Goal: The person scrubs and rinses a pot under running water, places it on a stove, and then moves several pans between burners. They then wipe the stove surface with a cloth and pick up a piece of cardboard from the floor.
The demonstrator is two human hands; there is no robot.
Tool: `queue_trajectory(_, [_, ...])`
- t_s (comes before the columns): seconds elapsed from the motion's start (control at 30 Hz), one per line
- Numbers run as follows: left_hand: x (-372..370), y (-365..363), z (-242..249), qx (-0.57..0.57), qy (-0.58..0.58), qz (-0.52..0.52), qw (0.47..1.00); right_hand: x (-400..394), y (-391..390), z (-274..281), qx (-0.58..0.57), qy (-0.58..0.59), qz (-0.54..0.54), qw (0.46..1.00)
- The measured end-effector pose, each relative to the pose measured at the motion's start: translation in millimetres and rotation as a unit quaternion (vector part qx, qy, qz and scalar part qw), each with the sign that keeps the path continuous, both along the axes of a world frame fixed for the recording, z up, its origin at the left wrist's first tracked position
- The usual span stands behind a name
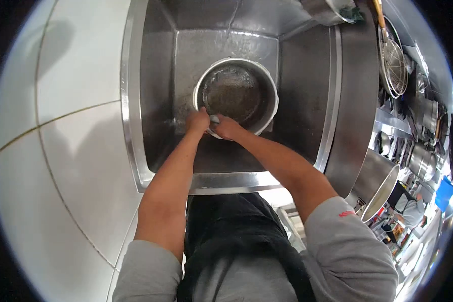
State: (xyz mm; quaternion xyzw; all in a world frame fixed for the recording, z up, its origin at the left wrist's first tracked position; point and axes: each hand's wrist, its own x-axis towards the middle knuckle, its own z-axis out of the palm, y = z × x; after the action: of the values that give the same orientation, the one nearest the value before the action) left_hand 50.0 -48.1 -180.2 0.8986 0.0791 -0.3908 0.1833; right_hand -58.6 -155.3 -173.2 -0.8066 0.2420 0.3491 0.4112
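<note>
A large round metal pot [275,100] sits in a deep stainless-steel sink [226,45], its mouth facing up. Its inside is wet, and the bottom looks brownish. My left hand [198,121] is closed on the near-left part of the rim. Just to the right of it, my right hand [229,128] is also closed at the near rim, with the fingers partly hidden. Between the two hands shows a small pale grey bit [215,119]; I cannot tell whether it is a pad or part of the pot.
White wall tiles [80,65] run along the left. A metal container [332,11] with something green at its mouth stands at the sink's far right corner. Strainers [395,68] hang at right, above a large tilted pot [382,183]. Farther right a person [410,211] is in view.
</note>
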Motion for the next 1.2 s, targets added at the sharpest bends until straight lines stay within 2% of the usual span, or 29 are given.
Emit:
queue_trajectory(0.03, [-1.5,-0.6,16.5,0.039,0.018,-0.048,0.998,-10.2,-0.2,-1.8,0.0,0.003,0.042,0.999])
queue_trajectory(0.07, [2.5,-0.9,26.0,0.016,0.003,-0.078,0.997,-24.2,-2.6,-2.2,0.0,0.009,0.085,0.996])
queue_trajectory(0.13, [23.2,-3.0,37.6,-0.004,-0.01,-0.134,0.991,-51.1,-58.8,-2.5,-0.045,0.135,0.336,0.931])
queue_trajectory(0.17, [30.7,-7.4,38.7,-0.006,-0.012,-0.169,0.986,-58.0,-85.8,13.7,-0.147,0.072,0.387,0.907])
queue_trajectory(0.2, [27.7,-8.5,30.0,-0.021,-0.043,-0.139,0.989,-57.7,-103.8,27.3,-0.249,0.004,0.433,0.866])
queue_trajectory(0.27, [14.1,-5.5,9.4,-0.044,-0.106,-0.078,0.99,-61.9,-84.2,15.1,-0.217,0.078,0.31,0.923])
queue_trajectory(0.3, [-1.9,-4.4,9.1,-0.025,-0.058,-0.075,0.995,-66.8,-69.2,5.9,-0.2,0.116,0.243,0.942])
queue_trajectory(0.37, [-25.2,-0.5,-2.6,0.001,0.01,-0.128,0.992,-70.7,-21.3,-33.3,-0.094,0.025,0.326,0.94])
queue_trajectory(0.4, [-24.0,-3.5,-7.1,0.014,0.038,-0.155,0.987,-65.4,-20.4,-28.5,-0.079,0.031,0.252,0.964])
queue_trajectory(0.43, [-10.7,-13.5,8.1,0.014,-0.017,-0.146,0.989,-59.6,-20.0,-20.9,-0.063,0.038,0.172,0.982])
queue_trajectory(0.47, [11.9,-21.6,19.3,0.003,-0.023,-0.198,0.98,-58.4,-20.6,-15.2,-0.044,0.05,0.089,0.994])
queue_trajectory(0.5, [33.8,-28.8,24.6,-0.006,-0.021,-0.248,0.969,-66.4,-50.2,-12.0,-0.071,0.075,0.187,0.977])
queue_trajectory(0.53, [53.7,-35.4,27.8,-0.027,-0.018,-0.255,0.966,-77.1,-87.9,-8.2,-0.093,0.1,0.283,0.949])
queue_trajectory(0.57, [58.6,-38.9,26.2,-0.049,-0.012,-0.265,0.963,-81.0,-106.8,7.1,-0.17,0.053,0.347,0.921])
queue_trajectory(0.6, [51.4,-40.7,21.0,-0.075,-0.043,-0.219,0.972,-73.8,-121.1,16.7,-0.248,-0.005,0.416,0.875])
queue_trajectory(0.67, [33.2,-45.3,15.8,-0.115,-0.11,-0.129,0.979,-72.0,-102.3,4.7,-0.206,0.088,0.337,0.915])
queue_trajectory(0.7, [14.7,-43.1,16.1,-0.102,-0.164,-0.143,0.971,-66.3,-89.0,1.6,-0.187,0.131,0.292,0.929])
queue_trajectory(0.73, [0.4,-37.6,10.7,-0.096,-0.156,-0.152,0.971,-56.7,-61.6,3.0,-0.09,0.115,0.167,0.975])
queue_trajectory(0.77, [-12.8,-32.3,2.3,-0.091,-0.148,-0.162,0.971,-53.7,-37.9,7.6,0.01,0.096,0.037,0.995])
queue_trajectory(0.87, [0.3,-43.4,5.7,-0.112,-0.141,-0.199,0.963,-63.8,-42.3,23.8,-0.041,0.091,0.105,0.99])
queue_trajectory(0.9, [6.9,-43.0,-1.3,-0.128,-0.154,-0.213,0.956,-72.7,-65.5,26.1,-0.103,0.073,0.191,0.973])
queue_trajectory(0.97, [8.7,-46.9,0.2,-0.148,-0.155,-0.235,0.948,-93.4,-120.8,33.3,-0.217,0.042,0.363,0.905])
queue_trajectory(1.07, [-9.3,-59.8,14.5,-0.117,-0.104,-0.205,0.966,-102.7,-107.7,19.9,-0.284,0.109,0.324,0.896])
queue_trajectory(1.1, [-15.9,-61.8,0.4,-0.124,-0.144,-0.161,0.968,-90.8,-99.6,17.8,-0.235,0.15,0.228,0.933])
queue_trajectory(1.17, [-9.7,-62.7,31.1,-0.157,-0.305,-0.217,0.914,-59.1,-84.1,12.2,-0.123,0.221,0.025,0.967])
queue_trajectory(1.2, [-8.7,-62.1,52.2,-0.171,-0.381,-0.246,0.875,-61.5,-90.0,-3.1,-0.021,0.199,-0.151,0.968])
